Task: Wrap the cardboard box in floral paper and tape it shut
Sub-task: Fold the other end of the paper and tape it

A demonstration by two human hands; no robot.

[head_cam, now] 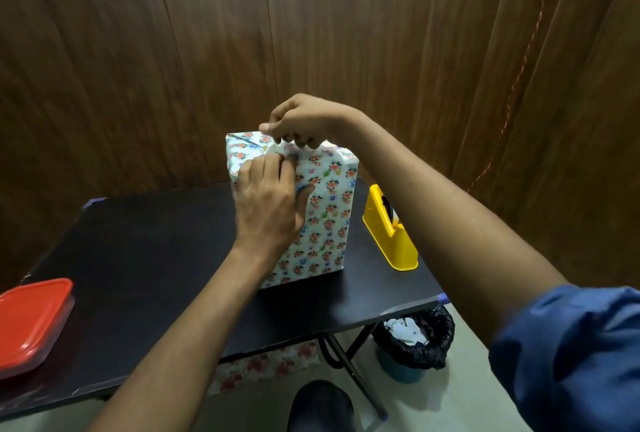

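Two hands, left hand [273,203], right hand [304,121], pinch paper atop one box [325,217]

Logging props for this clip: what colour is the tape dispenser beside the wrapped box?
Yellow. The tape dispenser shows clearly in the head view, standing on the black table.

Red-lidded container [33,322] cut by left edge; bin [414,345] contents perhaps paper.

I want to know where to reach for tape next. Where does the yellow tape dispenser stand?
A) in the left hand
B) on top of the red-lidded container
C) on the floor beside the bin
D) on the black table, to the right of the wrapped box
D: the yellow tape dispenser stands upright on the black table, just right of the wrapped box and under the right forearm.
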